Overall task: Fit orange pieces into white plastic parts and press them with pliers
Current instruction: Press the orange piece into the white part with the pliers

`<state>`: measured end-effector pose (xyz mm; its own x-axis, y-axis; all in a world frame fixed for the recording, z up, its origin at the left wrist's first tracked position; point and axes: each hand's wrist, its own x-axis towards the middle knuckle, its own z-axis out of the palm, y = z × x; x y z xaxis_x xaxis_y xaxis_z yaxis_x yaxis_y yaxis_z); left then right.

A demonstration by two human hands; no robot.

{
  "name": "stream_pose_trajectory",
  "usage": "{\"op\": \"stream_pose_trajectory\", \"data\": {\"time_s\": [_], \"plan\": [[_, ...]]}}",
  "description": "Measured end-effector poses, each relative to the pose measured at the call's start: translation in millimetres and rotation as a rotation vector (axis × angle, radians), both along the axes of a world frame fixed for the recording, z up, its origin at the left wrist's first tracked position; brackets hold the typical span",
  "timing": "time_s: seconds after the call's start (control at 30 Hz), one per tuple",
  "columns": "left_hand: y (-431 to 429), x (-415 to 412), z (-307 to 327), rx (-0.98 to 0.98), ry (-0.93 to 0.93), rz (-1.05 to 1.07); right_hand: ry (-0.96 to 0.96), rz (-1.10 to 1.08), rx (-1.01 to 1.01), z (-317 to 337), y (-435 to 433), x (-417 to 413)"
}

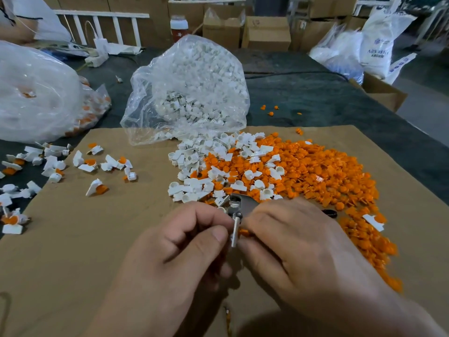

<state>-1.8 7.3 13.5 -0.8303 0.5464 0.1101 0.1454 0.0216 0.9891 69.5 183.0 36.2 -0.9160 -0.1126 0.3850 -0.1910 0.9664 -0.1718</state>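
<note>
Tabletop (303,93), carrying cardboard sheet (73,251), open room near its left edge. Orange pile (315,171) crowds the right edge. My left hand (184,244) pinches white part (235,231); my right hand (291,239) grips pliers (243,203), orange piece (244,232) touching the part.

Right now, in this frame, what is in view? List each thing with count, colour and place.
white part: one, white, held upright at centre.
orange piece: one, orange, against the white part's right side.
pliers: one, grey metal, head just above the white part.
orange heap: many, orange, right side of the cardboard.
loose white parts: many, white, at the heap's left edge.
joined pieces: many, white and orange, scattered left.
open bag: one, clear, white parts inside, behind the heap.
second bag: one, clear, far left.
cardboard: one, brown, over the dark table.
boxes: several, brown, background.
left hand: pinches the white part.
right hand: grips the pliers.
</note>
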Motion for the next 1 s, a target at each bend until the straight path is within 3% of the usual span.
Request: {"op": "stream_pose_trajectory", "data": {"time_s": [0.2, 0.3, 0.47, 0.53, 0.63, 0.7, 0.77, 0.87, 0.93, 1.0], "plan": [[-1.1, -5.4, -2.6, 0.002, -0.106, -0.069, -0.009, 0.034, 0.007, 3.8, -3.8, 2.0], [-1.6, -6.5, -3.2, 0.097, -0.216, -0.145, -0.019, 0.052, -0.066, 5.7, -6.7, 3.2], [-0.5, -3.4, -11.9, 0.212, -0.168, -0.166, -0.166, 0.048, -0.563, 6.2, -12.2, 7.5], [-1.9, -0.5, -17.7, 0.183, -0.032, -0.123, -0.326, -0.010, -0.892, 10.5, -14.8, 5.5], [-2.2, 3.7, -21.9, 0.048, 0.330, -0.044, -0.688, -0.105, -1.360, 10.9, -16.1, 0.9], [-1.3, 6.5, -20.9, -0.001, 0.451, -0.002, -0.776, -0.100, -1.492, 12.4, -16.4, -0.8], [-1.3, 5.2, -15.7, 0.009, 0.297, 0.020, -0.629, -0.062, -1.255, 9.0, -15.8, 2.0], [-3.0, -2.3, -9.7, 0.005, -0.014, -0.024, -0.142, -0.013, -0.477, 3.0, -11.0, 6.7], [-0.7, -5.0, -5.2, 0.122, -0.243, -0.078, -0.045, 0.056, -0.355, 2.3, -10.1, 6.8], [1.1, -5.4, -4.0, 0.205, -0.340, -0.125, 0.009, 0.085, -0.308, 0.8, -11.5, 5.2]]}}
